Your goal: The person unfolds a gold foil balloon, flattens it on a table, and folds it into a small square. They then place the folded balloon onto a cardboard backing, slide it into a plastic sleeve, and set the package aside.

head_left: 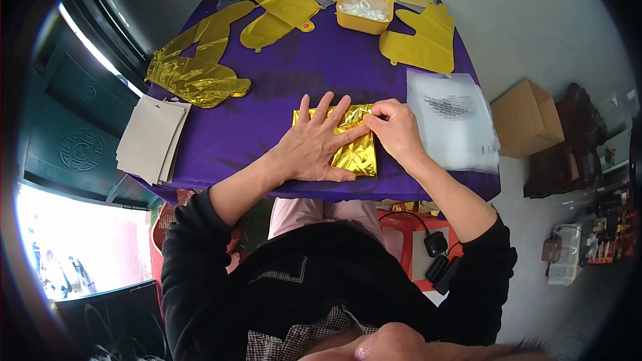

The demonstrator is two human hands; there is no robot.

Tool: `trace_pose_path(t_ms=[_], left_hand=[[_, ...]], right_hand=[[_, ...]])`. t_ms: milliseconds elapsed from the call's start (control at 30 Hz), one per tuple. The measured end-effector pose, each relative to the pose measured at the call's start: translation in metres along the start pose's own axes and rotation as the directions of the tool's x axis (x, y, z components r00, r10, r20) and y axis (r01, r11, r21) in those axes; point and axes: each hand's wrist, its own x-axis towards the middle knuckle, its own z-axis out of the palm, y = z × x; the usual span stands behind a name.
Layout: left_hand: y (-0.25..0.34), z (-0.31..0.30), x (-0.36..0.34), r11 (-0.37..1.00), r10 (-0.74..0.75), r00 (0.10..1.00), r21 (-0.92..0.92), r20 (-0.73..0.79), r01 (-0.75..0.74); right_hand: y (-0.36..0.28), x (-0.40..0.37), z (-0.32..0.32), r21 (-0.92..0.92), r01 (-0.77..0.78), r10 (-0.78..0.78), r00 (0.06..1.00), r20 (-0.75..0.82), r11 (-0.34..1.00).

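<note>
A folded gold foil balloon [358, 157] lies as a crinkled rectangle near the front edge of the purple-covered table [287, 60]. My left hand [311, 140] presses flat on it with the fingers spread. At its upper right corner, my right hand [396, 130] has the fingers curled, with thumb and forefinger pinched at the foil's edge. The tip of my left little finger reaches close to that pinch. Much of the foil's left half is hidden under my left hand.
Flat gold foil balloons [277, 13] lie toward the back, with another [424, 43] at right. A yellow tub [364, 21] holds white items. Grey card sheets [152, 137] are stacked left, clear plastic bags [451, 124] right. A cardboard box [528, 120] stands beyond the right edge.
</note>
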Motion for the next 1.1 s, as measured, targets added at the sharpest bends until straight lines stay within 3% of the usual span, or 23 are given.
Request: trace_pose_path(t_ms=[133, 300, 667, 933, 1100], left_hand=[[0.000, -0.001, 0.000, 1.000, 0.003, 1.000, -0.004, 0.000, -0.003], [-0.001, -0.003, 0.000, 1.000, 0.004, 1.000, -0.016, 0.006, -0.003], [0.000, -0.005, -0.001, 0.999, 0.035, 0.998, -0.017, -0.057, -0.036], [0.001, -0.008, 0.000, 1.000, 0.030, 1.000, -0.008, -0.009, -0.030], [0.001, -0.006, -0.001, 0.999, 0.027, 1.000, -0.030, -0.014, -0.028]], right_hand=[[-0.015, -0.001, -0.006, -0.072, -0.067, 0.072, 0.995, 0.066, 0.995], [-0.017, 0.000, -0.004, 0.048, -0.164, 0.159, 0.983, 0.087, 0.985], [-0.008, -0.007, 0.003, 0.251, -0.202, 0.200, 0.979, 0.031, 0.947], [0.003, -0.004, 0.011, 0.346, -0.218, 0.223, 0.974, 0.027, 0.913], [-0.016, 0.001, 0.004, 0.459, -0.401, 0.416, 0.907, 0.074, 0.793]])
